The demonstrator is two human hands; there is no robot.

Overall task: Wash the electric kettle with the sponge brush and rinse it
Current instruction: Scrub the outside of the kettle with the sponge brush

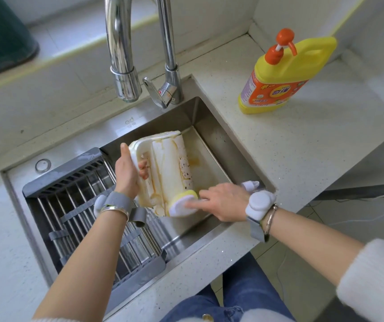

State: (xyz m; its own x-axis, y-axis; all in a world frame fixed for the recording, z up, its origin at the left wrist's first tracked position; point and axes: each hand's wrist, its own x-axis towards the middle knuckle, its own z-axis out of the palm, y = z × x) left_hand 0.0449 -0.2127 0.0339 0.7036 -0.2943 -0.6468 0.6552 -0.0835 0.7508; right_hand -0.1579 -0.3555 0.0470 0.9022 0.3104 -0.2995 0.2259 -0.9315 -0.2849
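A white electric kettle (169,168), streaked with yellow-brown grime and dark spots, is held tilted over the steel sink (218,140). My left hand (127,171) grips its handle on the left side. My right hand (224,202) holds the sponge brush (182,202), whose yellow and white head presses against the kettle's lower right side near its base. The brush's white handle end (251,184) sticks out behind my right hand. No water runs from the tap.
A chrome faucet (122,59) with a lever (160,92) arches over the sink's back edge. A grey drying rack (88,212) fills the sink's left half. A yellow detergent bottle (279,73) with an orange pump stands on the counter at the right.
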